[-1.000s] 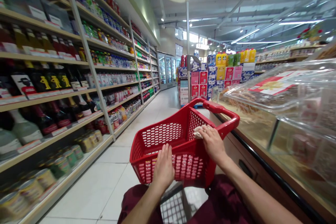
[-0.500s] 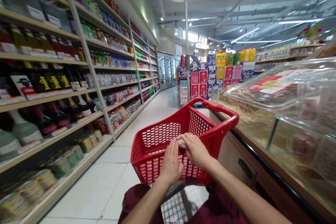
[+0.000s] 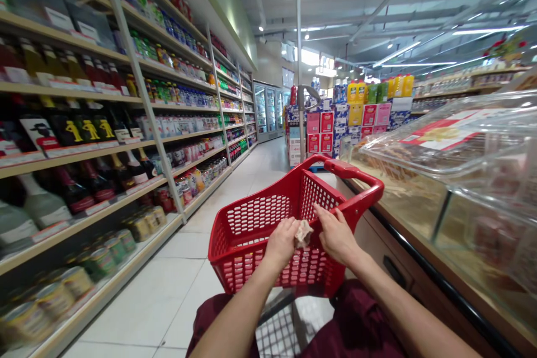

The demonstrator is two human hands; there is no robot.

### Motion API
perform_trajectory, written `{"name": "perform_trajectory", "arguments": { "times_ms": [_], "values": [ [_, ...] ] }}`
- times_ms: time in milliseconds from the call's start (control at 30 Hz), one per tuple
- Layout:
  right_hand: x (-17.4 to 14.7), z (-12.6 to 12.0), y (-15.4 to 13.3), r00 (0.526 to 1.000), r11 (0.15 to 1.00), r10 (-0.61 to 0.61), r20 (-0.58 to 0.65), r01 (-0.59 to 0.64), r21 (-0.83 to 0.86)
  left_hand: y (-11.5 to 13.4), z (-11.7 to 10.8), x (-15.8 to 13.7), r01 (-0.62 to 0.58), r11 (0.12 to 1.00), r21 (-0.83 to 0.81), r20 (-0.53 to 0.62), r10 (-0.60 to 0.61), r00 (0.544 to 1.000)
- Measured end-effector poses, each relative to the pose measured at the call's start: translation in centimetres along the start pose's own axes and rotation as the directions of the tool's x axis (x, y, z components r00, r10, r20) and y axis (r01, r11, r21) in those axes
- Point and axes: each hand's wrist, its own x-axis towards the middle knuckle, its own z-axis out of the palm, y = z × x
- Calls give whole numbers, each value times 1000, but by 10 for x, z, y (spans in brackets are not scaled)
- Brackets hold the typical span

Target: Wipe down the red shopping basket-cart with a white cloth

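My left hand (image 3: 282,241) is closed on a crumpled off-white cloth or tissue (image 3: 302,234) at the near rim of the red shopping cart basket (image 3: 247,257). The cloth sticks out past the fingers on the right. Just to the right, apart from the cloth, my right hand (image 3: 334,234) has its fingers stretched forward over the basket's near rim and nothing visible in them. Whether its fingers rest on the plastic I cannot tell. Perforated walls surround the basket, and the red cart handle (image 3: 369,196) rises at its right end.
Drink shelves (image 3: 168,140) run along the left. On the right stands a display counter (image 3: 423,274) with clear plastic containers (image 3: 419,151) on top. Stacked boxes (image 3: 321,128) and juice bottles (image 3: 356,91) stand ahead, beside a tiled aisle (image 3: 260,162) leading to glass-door coolers (image 3: 266,106).
The hands, together over the cloth before, have moved apart. My right hand let go and moved right; the cloth stays in my left hand and has shifted slightly right.
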Motion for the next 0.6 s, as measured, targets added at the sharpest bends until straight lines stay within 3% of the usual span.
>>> {"name": "perform_trajectory", "arguments": {
  "times_ms": [167,367,500,600],
  "values": [
    [1,-4,-11,1000,1000,-16,6,16,-17,-31,-21,-37,97,995,-34,-2,-97,995],
    [6,0,-21,999,1000,-30,-29,30,0,-27,-35,-34,178,969,-172,184,-146,972],
    [1,6,-17,996,1000,-19,-86,19,2,-18,-29,-25,289,944,-159,121,-272,955],
    [-2,9,-14,994,999,-33,-108,35,16,-35,-36,-25,243,951,-191,89,-230,969]
  ]
}}
